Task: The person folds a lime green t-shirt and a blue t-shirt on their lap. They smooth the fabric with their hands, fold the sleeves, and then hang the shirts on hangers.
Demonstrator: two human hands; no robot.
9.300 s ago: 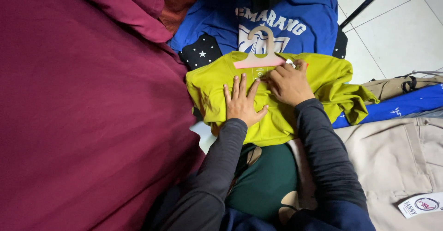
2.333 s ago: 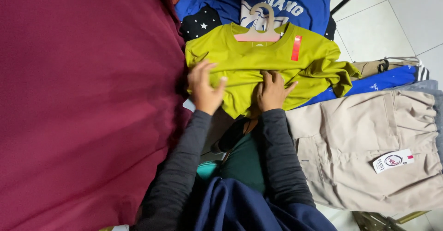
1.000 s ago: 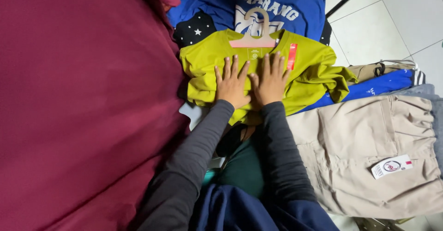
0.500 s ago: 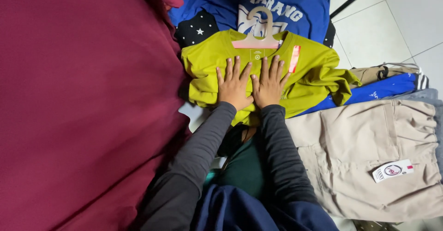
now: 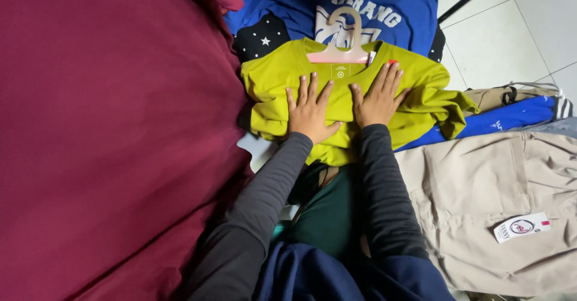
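Crowding yellow shirt [image 5: 415, 96]: maroon cloth [image 5: 108, 126]

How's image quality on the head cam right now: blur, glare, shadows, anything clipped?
Head view: sharp, no motion blur on the left hand or right hand; lighting soft and even, no glare on the floor tiles; only faint shadow under the yellow-green shirt; the maroon fabric fills the left side, dark but not crushed; the beige trousers run off the right edge.
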